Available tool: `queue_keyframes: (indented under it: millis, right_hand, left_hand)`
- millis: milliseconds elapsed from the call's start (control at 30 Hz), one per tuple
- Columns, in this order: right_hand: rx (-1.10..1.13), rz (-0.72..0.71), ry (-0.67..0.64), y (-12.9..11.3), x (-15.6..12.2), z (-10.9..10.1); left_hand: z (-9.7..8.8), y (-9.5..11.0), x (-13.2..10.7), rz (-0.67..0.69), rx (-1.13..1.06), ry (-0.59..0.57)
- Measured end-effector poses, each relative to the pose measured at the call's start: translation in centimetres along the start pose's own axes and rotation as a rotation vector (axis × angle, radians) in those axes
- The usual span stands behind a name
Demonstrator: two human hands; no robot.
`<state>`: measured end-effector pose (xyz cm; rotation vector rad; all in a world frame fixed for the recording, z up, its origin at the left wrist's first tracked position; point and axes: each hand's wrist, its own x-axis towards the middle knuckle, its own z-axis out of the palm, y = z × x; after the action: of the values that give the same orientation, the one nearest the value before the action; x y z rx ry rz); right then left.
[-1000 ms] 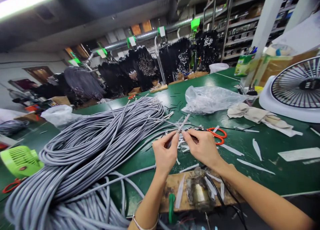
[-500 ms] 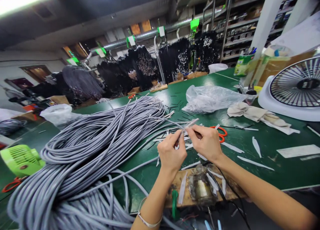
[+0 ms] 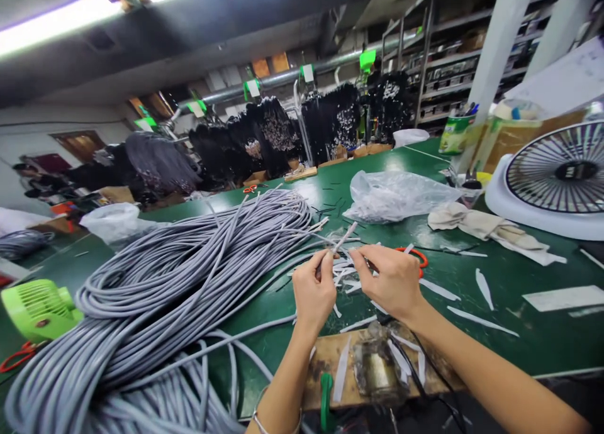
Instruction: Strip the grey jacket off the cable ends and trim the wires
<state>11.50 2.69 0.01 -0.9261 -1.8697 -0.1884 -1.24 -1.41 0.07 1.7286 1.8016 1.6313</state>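
Observation:
My left hand [image 3: 313, 290] pinches a grey cable close to its end. The pale, stripped cable end [image 3: 348, 233] sticks up and to the right past the fingertips. Just to the right, my right hand [image 3: 392, 279] has its thumb and forefinger pressed together, a short gap from the cable; what they hold, if anything, is too small to make out. A big coil of grey cables [image 3: 189, 289] fills the table's left side. White strips [image 3: 346, 273] lie under and around the hands. Red-handled scissors [image 3: 421, 258] are partly hidden behind my right hand.
In front of me a wooden board [image 3: 325, 383] carries a metal device [image 3: 380, 368] with black cords. Beyond the hands lies a clear plastic bag [image 3: 396, 195] of small pieces. A cloth glove [image 3: 491, 229] and a white fan [image 3: 500, 201] are at right, a green fan [image 3: 40, 308] at left.
My hands have drawn apart; before, their fingertips met at the cable end. My left hand has shifted slightly left, and the cable end now points more steeply upward.

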Motion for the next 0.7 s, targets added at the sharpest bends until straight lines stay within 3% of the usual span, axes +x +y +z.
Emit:
queue_keyframes:
  millis: [267,467,700]
  right_hand:
    - [0.011,-0.015,-0.020,-0.37,-0.22,-0.06]
    - [0.228,0.040,-0.121,-0.33,-0.12,-0.07]
    - [0.343,-0.184,0.018,-0.69,-0.59,0.19]
  left_hand:
    - [0.07,0.05,-0.55,0.000,-0.042,0.027]
    - [0.01,0.39,-0.34,-0.026,-0.140,-0.079]
    - [0.08,0.06,-0.04,-0.100,-0.283,-0.052]
